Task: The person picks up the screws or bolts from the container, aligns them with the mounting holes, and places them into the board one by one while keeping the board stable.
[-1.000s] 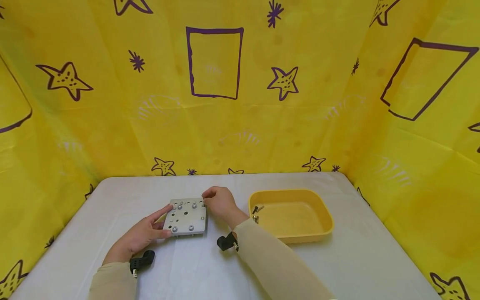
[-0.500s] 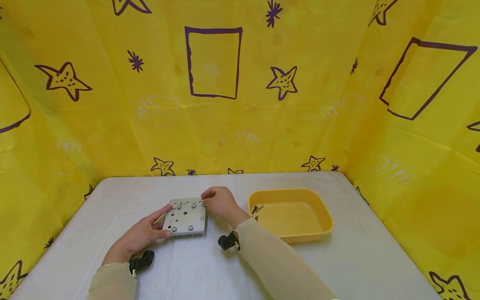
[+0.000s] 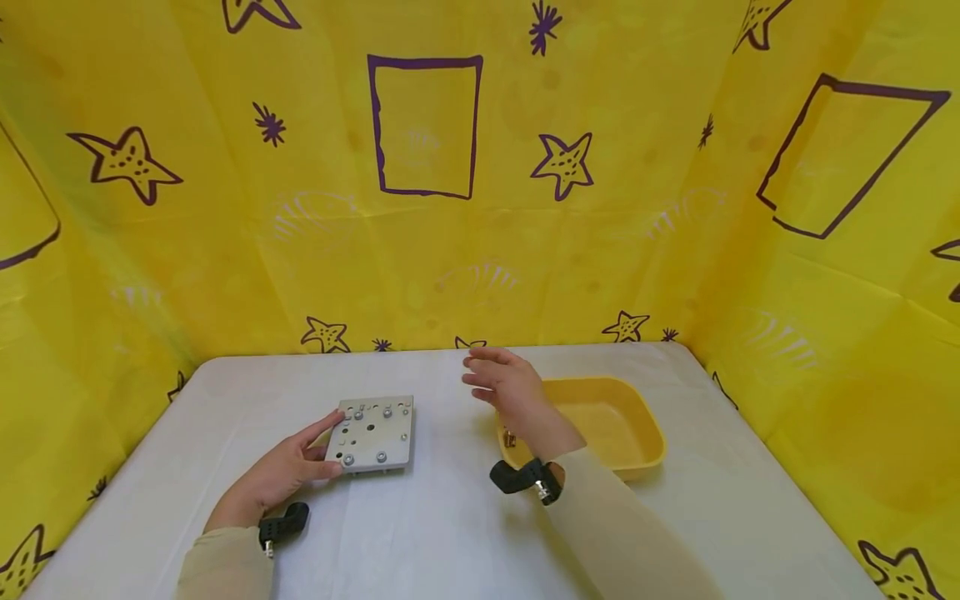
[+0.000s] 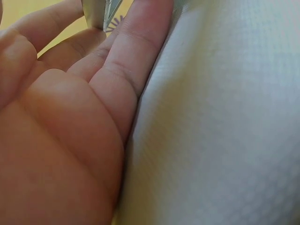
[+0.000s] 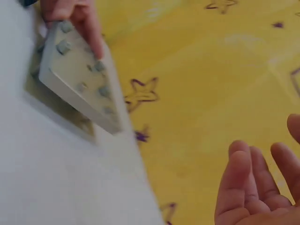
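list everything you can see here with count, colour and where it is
metal plate: 1, grey, with holes and screws in it, on the table left of centre
tray: 1, yellow, on the table right of centre
small hardware in the tray: a few pieces, metallic, at the tray's left end, count unclear
table: 1, white cover, fills the lower part of the head view
backdrop: yellow sheet with purple stars and rectangles, behind and to both sides
wrist cameras: 2, black, one on each wrist
sleeves: 2, beige
left hand: holds the plate's left edge
right hand: fingers relaxed, holds nothing, in the air between plate and tray
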